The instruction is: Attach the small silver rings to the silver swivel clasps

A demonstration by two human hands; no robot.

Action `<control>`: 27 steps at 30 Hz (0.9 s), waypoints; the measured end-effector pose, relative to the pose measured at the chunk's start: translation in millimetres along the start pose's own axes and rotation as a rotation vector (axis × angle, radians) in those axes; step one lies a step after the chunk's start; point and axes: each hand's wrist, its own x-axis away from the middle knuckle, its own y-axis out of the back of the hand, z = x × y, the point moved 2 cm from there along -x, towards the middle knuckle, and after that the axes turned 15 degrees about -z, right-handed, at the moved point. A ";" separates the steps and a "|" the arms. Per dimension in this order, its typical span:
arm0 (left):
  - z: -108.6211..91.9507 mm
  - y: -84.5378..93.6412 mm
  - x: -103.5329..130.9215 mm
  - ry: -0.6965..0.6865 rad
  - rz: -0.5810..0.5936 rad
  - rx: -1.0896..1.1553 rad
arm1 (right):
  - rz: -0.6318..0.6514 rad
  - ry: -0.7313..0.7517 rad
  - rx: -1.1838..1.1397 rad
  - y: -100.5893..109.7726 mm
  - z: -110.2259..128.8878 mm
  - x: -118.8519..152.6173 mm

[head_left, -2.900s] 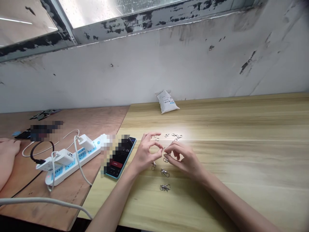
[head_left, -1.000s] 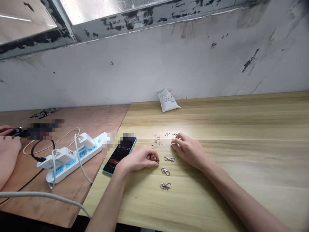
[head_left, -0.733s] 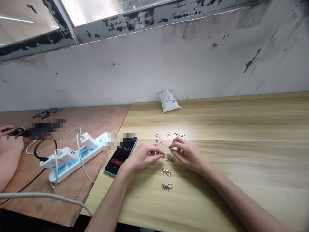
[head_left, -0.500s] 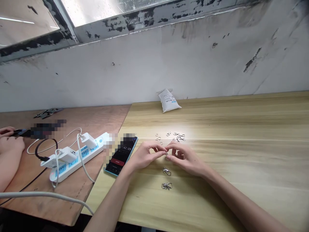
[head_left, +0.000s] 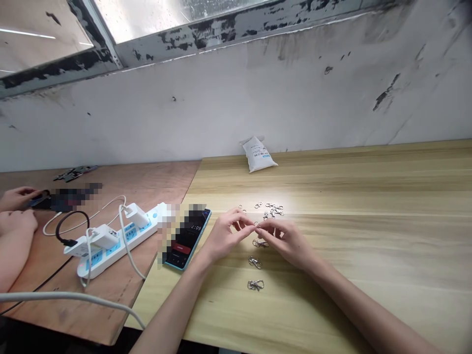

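My left hand [head_left: 231,235] and my right hand [head_left: 283,238] meet fingertip to fingertip over the table. Pinched between them is a small metal split ring [head_left: 257,224], mostly covered by the fingers. Just below lies a silver lobster clasp [head_left: 260,243], partly under my right hand. Nearer to me, a second clasp [head_left: 255,262] and a third clasp [head_left: 255,284] complete a column, each with a ring at its end. Beyond the fingers is a loose pile of clasps [head_left: 275,209], with one clasp [head_left: 258,205] apart from it. A few loose rings [head_left: 240,207] lie behind my left hand.
A phone [head_left: 188,238] with a lit screen lies left of my left hand. Farther left, a white power strip [head_left: 121,241] with chargers and cables sits on the brown table. Another person's hands [head_left: 18,206] are at the far left. A white packet [head_left: 258,155] rests by the wall.
Both hands have shifted slightly, and the clasp below them now shows more fully. The ring between my fingertips sits higher. The other person's far hand has moved right.
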 end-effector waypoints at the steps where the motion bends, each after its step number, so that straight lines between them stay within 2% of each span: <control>1: -0.7 -1.2 0.4 0.001 0.006 -0.006 | -0.023 0.053 0.045 -0.4 -0.3 0.1; 7: -3.1 -5.4 1.6 0.000 0.006 -0.064 | -0.107 0.321 0.337 -4.9 -2.7 2.6; 11: 0.0 -6.1 2.2 -0.047 0.005 -0.105 | -0.130 0.426 0.483 -6.0 -2.8 3.1; 14: 2.4 -6.2 2.7 -0.136 -0.028 -0.195 | -0.131 0.461 0.526 -5.5 -1.1 3.4; 17: 2.8 -5.5 2.5 -0.226 -0.110 -0.261 | -0.127 0.385 0.446 -3.5 1.4 3.0; 20: 1.5 -4.6 2.0 -0.262 -0.166 -0.261 | -0.088 0.192 0.249 -1.7 2.3 1.8; 24: -1.2 -3.9 2.2 -0.305 -0.174 -0.229 | 0.030 -0.065 -0.100 -2.0 0.7 -0.7; 27: -2.0 -2.6 2.3 -0.320 -0.187 -0.208 | 0.081 -0.153 -0.249 -0.1 -0.7 -3.7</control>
